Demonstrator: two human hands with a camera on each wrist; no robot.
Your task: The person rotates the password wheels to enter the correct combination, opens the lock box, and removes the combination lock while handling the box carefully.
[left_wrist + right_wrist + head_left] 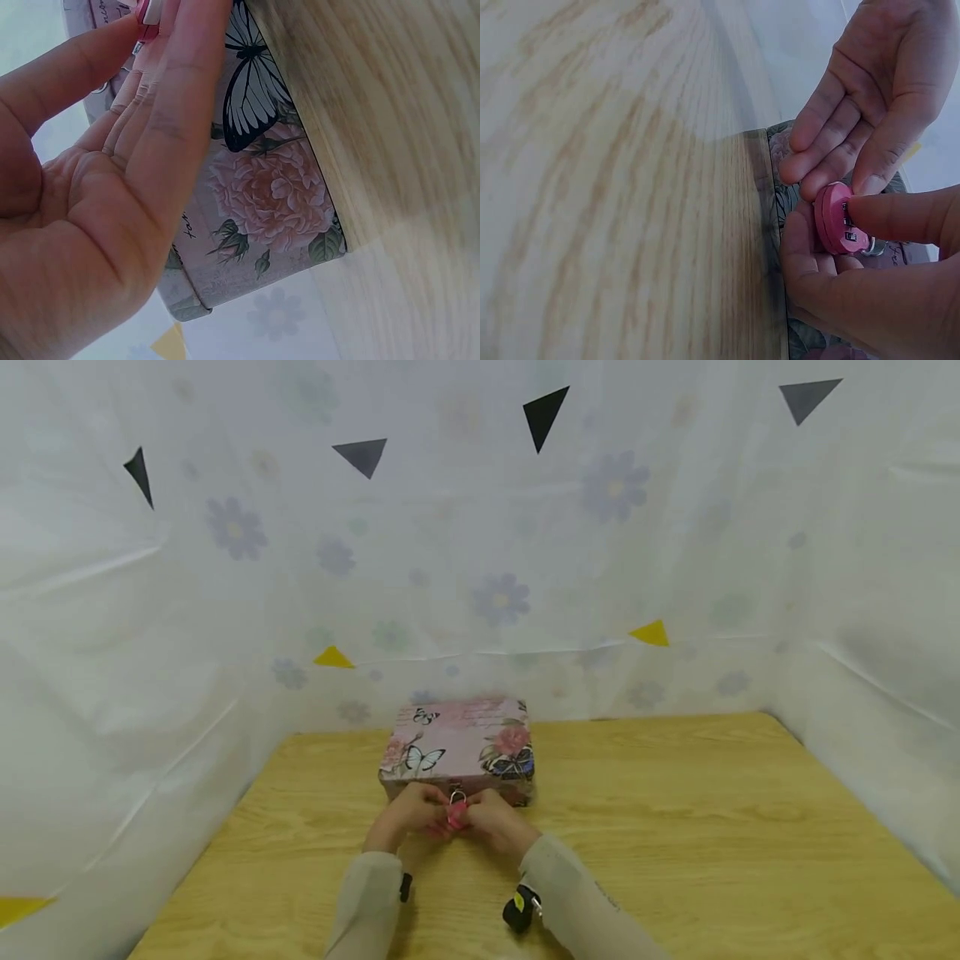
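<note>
In the head view, a pink floral box [461, 739] sits toward the far edge of the wooden table [675, 827], left of the middle. Lines of script run along the far part of its lid, too small to read. A mark on the right sleeve [577, 885] is also too small to make out. Butterflies and pink blooms decorate the lid. At the middle of the box's near side is a pink padlock [457, 814] with a silvery shackle, between the left hand [411, 817] and the right hand [498, 822]. Whether the shackle passes through the clasp [457, 787] I cannot tell. The far wall is a pale flowered sheet [450, 543] with black, grey and yellow triangles.

In the left wrist view, a few cursive letters show on the box's side near a large pink rose and a black-and-white butterfly; no whole word is legible. The left hand's thumb and fingers narrow onto the padlock, of which only a red-pink and whitish edge shows.

In the right wrist view, the padlock's body is rounded, glossy pink and layered at the rim, with small dark number dials whose digits I cannot read. The right hand pinches it between thumb and curled fingers, and the left hand's fingertips pinch its edge. Its metal shackle points toward the box, where more script is partly hidden.
</note>
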